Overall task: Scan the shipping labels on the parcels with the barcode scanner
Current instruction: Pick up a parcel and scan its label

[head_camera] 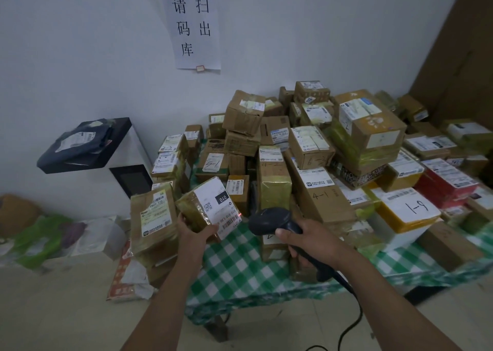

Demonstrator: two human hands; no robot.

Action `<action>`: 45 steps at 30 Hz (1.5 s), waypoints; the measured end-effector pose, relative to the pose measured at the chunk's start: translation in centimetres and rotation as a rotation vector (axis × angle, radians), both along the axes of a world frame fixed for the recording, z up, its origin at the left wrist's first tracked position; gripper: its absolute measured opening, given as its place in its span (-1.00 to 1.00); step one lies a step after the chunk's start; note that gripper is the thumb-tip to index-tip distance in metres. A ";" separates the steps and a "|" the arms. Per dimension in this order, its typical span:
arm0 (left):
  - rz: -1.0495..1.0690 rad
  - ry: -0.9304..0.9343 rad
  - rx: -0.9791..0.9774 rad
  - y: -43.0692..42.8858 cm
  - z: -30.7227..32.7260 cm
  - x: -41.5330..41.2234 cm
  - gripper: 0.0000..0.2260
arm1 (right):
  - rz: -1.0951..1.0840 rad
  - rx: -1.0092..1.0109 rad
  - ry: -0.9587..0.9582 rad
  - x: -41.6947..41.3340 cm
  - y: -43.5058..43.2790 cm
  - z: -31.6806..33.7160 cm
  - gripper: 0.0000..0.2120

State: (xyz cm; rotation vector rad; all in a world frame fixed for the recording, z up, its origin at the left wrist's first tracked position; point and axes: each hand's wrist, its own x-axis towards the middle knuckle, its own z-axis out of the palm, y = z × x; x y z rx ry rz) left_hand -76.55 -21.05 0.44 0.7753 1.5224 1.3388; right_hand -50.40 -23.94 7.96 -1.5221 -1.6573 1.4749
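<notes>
View from a head-worn camera, looking down at a person's two bare forearms in front of a table covered with a green-and-white checked cloth point(240, 265). The table is heaped with a pile of cardboard parcels point(306, 150), most bearing white labels and some with handwritten numbers.

The left hand point(196, 230) holds a small parcel point(192, 209) in the air above the table's front left corner. Its fingers are curled under the lower edge and the thumb is on the near face. The parcel is wrapped in glossy yellowish tape, and its white shipping label point(218, 203) is tilted towards the right. A small red dot of light point(240, 214) sits at the label's edge, just beside the barcode point(230, 221).

The right hand point(309, 240) is wrapped firmly round the handle of a dark barcode scanner point(270, 218). The scanner's head points at the label from close by, and its cable point(352, 324) trails down towards the floor.

The held parcel looks light enough for one hand and stiff enough to keep its shape. The shiny tape is probably slippery. The safest grip is likely along the bottom edge and corner, which keeps the fingers off the barcode.

A taller taped parcel point(153, 217) stands just left of the held one. A paper sign point(193, 22) with handwritten Chinese characters hangs on the white wall.
</notes>
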 end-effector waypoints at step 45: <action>0.005 1.004 -0.292 -1.8 0.9 -12.4 -0.57 | -0.130 -0.112 0.332 -15.8 6.0 -0.2 -0.81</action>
